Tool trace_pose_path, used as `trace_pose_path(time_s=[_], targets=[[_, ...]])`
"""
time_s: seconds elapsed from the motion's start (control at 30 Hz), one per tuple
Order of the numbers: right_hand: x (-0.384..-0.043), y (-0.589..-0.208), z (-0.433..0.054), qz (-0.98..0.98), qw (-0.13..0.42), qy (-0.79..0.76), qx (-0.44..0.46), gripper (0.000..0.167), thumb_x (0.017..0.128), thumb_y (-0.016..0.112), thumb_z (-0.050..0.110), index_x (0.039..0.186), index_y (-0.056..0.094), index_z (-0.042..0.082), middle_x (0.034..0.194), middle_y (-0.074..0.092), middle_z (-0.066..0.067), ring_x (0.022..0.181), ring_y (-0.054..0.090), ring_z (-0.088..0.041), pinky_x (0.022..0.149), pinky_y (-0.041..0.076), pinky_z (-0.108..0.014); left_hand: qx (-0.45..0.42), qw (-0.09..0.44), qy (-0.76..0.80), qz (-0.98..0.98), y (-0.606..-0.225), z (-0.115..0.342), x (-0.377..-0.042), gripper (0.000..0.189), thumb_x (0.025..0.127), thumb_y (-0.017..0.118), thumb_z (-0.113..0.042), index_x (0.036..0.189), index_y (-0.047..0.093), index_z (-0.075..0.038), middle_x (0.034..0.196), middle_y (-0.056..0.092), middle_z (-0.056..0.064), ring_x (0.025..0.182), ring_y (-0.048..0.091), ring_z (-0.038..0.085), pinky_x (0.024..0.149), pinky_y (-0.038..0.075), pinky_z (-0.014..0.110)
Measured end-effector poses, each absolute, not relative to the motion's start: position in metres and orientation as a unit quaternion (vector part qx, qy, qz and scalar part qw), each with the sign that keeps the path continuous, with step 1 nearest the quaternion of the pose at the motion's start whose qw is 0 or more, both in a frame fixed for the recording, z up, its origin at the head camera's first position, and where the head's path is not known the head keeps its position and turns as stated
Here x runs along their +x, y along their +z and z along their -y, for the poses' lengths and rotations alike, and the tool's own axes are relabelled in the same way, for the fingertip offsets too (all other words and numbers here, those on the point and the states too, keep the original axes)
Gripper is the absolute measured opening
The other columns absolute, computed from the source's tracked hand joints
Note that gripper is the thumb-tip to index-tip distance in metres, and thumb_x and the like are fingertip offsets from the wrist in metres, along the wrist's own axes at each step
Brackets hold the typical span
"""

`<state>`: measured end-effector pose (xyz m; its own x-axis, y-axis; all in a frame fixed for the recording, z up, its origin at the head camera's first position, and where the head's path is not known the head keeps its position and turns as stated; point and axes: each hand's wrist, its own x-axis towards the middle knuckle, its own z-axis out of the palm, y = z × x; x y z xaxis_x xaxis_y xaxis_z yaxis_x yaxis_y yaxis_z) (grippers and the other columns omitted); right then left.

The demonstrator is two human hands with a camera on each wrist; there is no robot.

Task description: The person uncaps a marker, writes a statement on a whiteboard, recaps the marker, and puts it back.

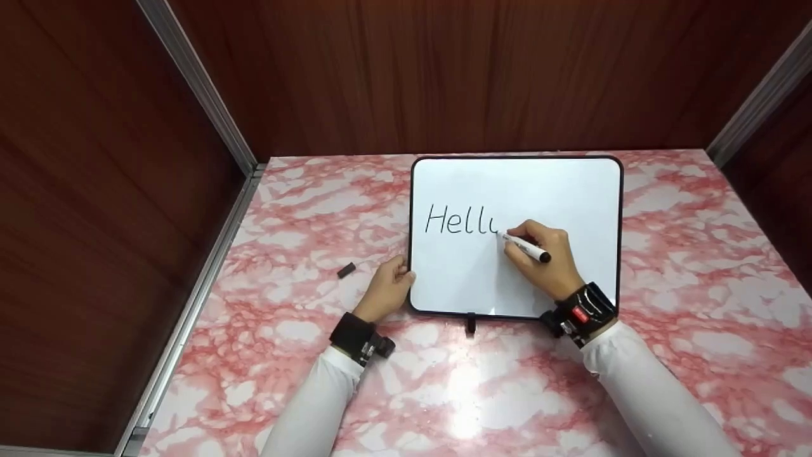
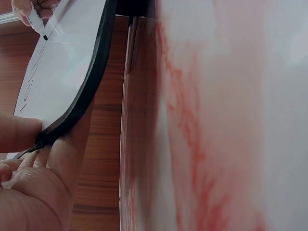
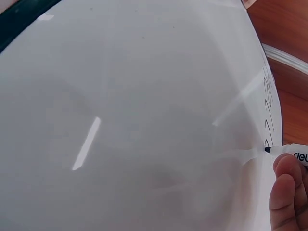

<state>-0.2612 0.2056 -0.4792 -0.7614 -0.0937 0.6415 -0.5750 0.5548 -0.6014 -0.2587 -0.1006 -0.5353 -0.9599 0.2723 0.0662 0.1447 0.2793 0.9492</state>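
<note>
A black-framed whiteboard (image 1: 545, 184) stands on the table, with "Hell" and part of another curved letter in black handwriting (image 1: 462, 220). My right hand (image 1: 549, 257) pinches a white whiteboard marker (image 1: 526, 246) with a black end. Its dark tip (image 3: 268, 149) meets the board at the last letter in the right wrist view. At the board's lower left edge, my left hand (image 1: 386, 289) grips the frame. The left wrist view shows the thumb (image 2: 19, 134) on the front face and the fingers (image 2: 65, 159) behind the frame.
A small black marker cap (image 1: 346, 270) lies on the red-and-white marbled table (image 1: 304, 330), left of the board. Below the board's bottom edge a short black stand piece (image 1: 471, 324) sticks out. Brown wood-grain panels (image 1: 482, 76) wall the back and sides.
</note>
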Motion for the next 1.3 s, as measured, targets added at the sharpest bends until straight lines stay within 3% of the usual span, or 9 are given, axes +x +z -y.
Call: trace_pose_path(time_s=[0.3,0.6,0.87,1.3], targets=[[-0.265,-0.473,-0.208,0.828,0.298,0.439,0.181,0.008,0.082,0.075,-0.004,0.09,0.077,-0.006,0.077,0.078,-0.016,0.062,0.056,0.0,0.059,0.041,-0.009,0.133,0.051,0.59,-0.795,-0.537,0.101,-0.259,0.018,0.103,0.054,0.003,0.117,0.062,0.012,0.109,0.073,0.023,0.102,0.068,0.021,0.094,0.059,0.032],[-0.271,-0.47,-0.208,0.83,0.296,0.442,0.169,0.01,0.084,0.076,-0.002,0.093,0.078,-0.006,0.079,0.079,-0.017,0.063,0.057,-0.002,0.06,0.041,-0.009,0.136,0.054,0.587,-0.797,-0.535,0.101,-0.259,0.029,0.104,0.053,0.003,0.13,0.062,0.013,0.117,0.072,0.027,0.114,0.069,0.029,0.102,0.058,0.037],[-0.274,-0.47,-0.205,0.827,0.293,0.444,0.18,0.011,0.085,0.077,-0.001,0.094,0.077,-0.007,0.082,0.079,-0.019,0.066,0.058,0.001,0.062,0.043,-0.008,0.132,0.048,0.592,-0.794,-0.537,0.101,-0.259,0.028,0.103,0.054,0.005,0.128,0.063,0.013,0.115,0.074,0.028,0.107,0.07,0.026,0.098,0.059,0.036],[-0.275,-0.474,-0.203,0.823,0.284,0.444,0.213,0.011,0.087,0.074,-0.004,0.097,0.078,-0.005,0.086,0.08,-0.018,0.069,0.059,-0.004,0.065,0.044,-0.008,0.132,0.044,0.587,-0.798,-0.537,0.1,-0.259,0.025,0.103,0.055,0.003,0.124,0.064,0.012,0.113,0.073,0.026,0.108,0.07,0.025,0.101,0.06,0.039]])
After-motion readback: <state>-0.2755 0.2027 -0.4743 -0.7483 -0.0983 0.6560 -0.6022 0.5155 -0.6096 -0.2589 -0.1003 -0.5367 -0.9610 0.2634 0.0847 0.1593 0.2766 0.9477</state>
